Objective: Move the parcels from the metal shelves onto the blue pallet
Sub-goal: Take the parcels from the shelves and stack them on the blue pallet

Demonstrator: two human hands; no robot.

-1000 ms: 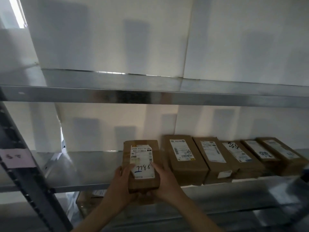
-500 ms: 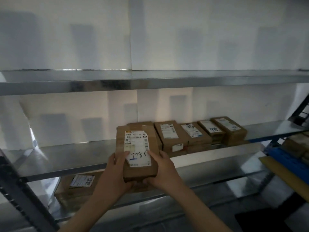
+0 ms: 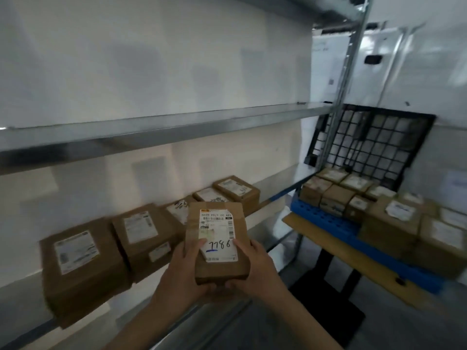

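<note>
I hold a brown cardboard parcel [image 3: 217, 238] with a white label marked "7786" in front of me, clear of the shelf. My left hand [image 3: 185, 271] grips its left side and my right hand [image 3: 255, 266] grips its right side and underside. Several more brown parcels [image 3: 83, 263] lie in a row on the metal shelf [image 3: 278, 195] to the left. The blue pallet [image 3: 326, 223] sits to the right on a wooden board, with several parcels [image 3: 389, 223] stacked on it.
A second metal shelf [image 3: 161, 132] runs above the row of parcels. A slanted shelf upright [image 3: 341, 79] stands between shelves and pallet. A black grid pallet [image 3: 371, 142] leans on the white wall behind. A black table base [image 3: 328, 286] stands under the board.
The parcel has come off the shelf and travelled right with both hands. My view has swung right, bringing the blue pallet and its stacked parcels into sight.
</note>
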